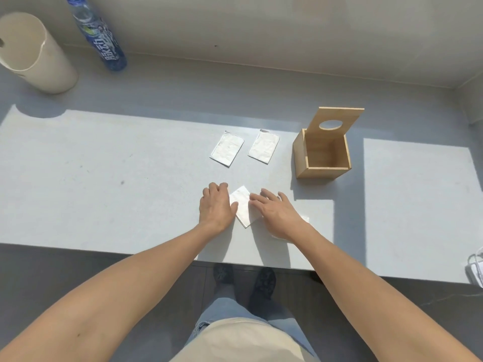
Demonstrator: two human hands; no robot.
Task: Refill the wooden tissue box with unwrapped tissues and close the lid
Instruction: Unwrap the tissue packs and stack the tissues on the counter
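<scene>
Nearest the head camera, at the bottom of the view, are the person's pale beige top (243,340), blue jeans (235,307) and dark shoes (264,280) on a dark floor. Two bare forearms reach up from there over the near edge of the pale grey table (104,178).

Both hands lie near that edge, side by side. The left hand (217,205) rests palm down with its fingers curled onto the left edge of a flat white tissue packet (244,207), which lies turned like a diamond. The right hand (274,212) is spread flat, its fingertips (254,198) touching the packet's right side; neither hand is closed around it (both look open and pressing, not clasping). A scrap of something white (304,219) peeks out from under the right wrist; what it is cannot be told.

Farther away on the table, two more flat rectangular tissue packets with silvery edges lie side by side, a left one (226,150) and a right one (264,147), apart from each other. Just right of them stands the square light wooden tissue box (303,163), empty, with its wooden lid (337,118) hinged upright at the far side, an oval hole in it.

At the far left stand a cream cylindrical container (36,56) and a clear plastic bottle with a blue label (102,37). Something white (477,270) shows at the right frame edge.
</scene>
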